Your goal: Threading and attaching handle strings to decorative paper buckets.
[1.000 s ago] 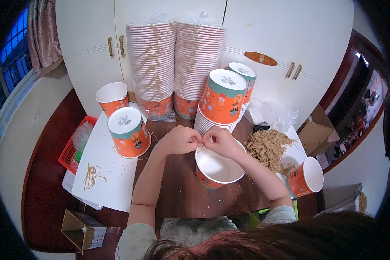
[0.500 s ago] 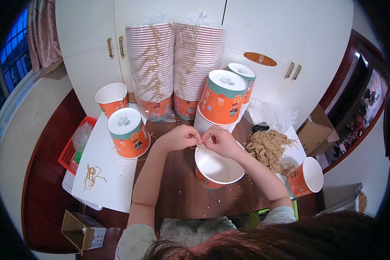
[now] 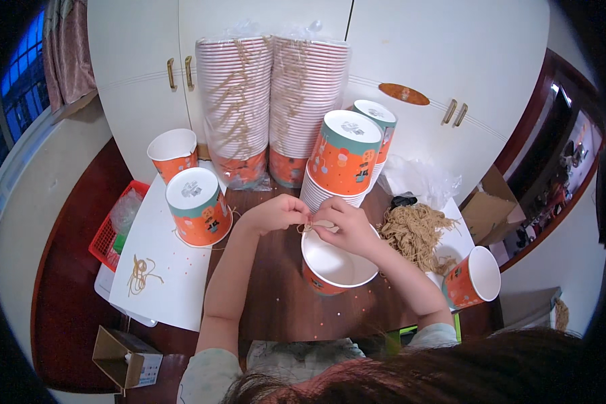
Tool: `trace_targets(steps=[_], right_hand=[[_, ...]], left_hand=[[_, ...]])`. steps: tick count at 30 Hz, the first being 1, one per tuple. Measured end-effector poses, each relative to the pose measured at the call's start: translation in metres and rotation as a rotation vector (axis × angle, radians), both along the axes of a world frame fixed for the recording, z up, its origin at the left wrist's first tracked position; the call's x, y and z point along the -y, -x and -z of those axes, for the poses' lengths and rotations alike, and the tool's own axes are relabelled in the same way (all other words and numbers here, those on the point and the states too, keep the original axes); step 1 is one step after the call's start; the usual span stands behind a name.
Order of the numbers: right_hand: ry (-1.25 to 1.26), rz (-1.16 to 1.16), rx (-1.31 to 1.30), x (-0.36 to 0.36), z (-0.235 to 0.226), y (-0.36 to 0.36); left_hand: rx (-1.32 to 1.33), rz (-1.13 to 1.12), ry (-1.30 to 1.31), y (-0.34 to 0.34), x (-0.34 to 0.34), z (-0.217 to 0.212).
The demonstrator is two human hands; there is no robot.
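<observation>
A paper bucket (image 3: 340, 266), white inside and orange outside, stands upright in front of me with its mouth up. At its far left rim the fingertips of my left hand (image 3: 281, 214) pinch a thin tan cord (image 3: 304, 228). My right hand (image 3: 347, 227) is closed beside it, thumb and fingers pressed together on the same cord, over the bucket's far rim. The two hands almost touch. The fingers hide most of the cord and where it meets the rim.
Tall stacks of wrapped buckets (image 3: 234, 101) stand at the back. Upturned buckets (image 3: 345, 158) top another stack, and one more upturned bucket (image 3: 198, 209) sits at left. A heap of tan cords (image 3: 417, 232) lies right. A bucket (image 3: 475, 276) leans at the right edge.
My right hand has shifted slightly, its fingers drawn a little away from my left fingertips. My left hand stays nearly in place at the rim.
</observation>
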State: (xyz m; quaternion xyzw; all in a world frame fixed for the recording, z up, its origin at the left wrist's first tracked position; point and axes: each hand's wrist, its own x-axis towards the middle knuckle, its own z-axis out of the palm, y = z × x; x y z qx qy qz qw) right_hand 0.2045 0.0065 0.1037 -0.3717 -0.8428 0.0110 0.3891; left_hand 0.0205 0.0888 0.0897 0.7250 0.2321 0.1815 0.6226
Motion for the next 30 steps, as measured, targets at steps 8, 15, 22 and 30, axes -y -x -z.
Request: trace_targets(steps=[8,15,22,30], right_hand=[[-0.275,0.030,0.191,0.000,-0.001,0.000],[-0.186,0.173,0.129,0.000,0.004,0.004],[0.068,0.204,-0.054,-0.004,0.011,0.001],[0.217,0.143,-0.105,-0.011,0.014,-0.002]], left_hand=[[-0.009,-0.023,-0.010,-0.002,-0.004,0.006],[0.033,-0.036,0.004,-0.002,0.000,0.002],[0.045,0.004,-0.044,-0.003,-0.003,0.005],[0.066,0.042,-0.064,-0.005,-0.005,0.011]])
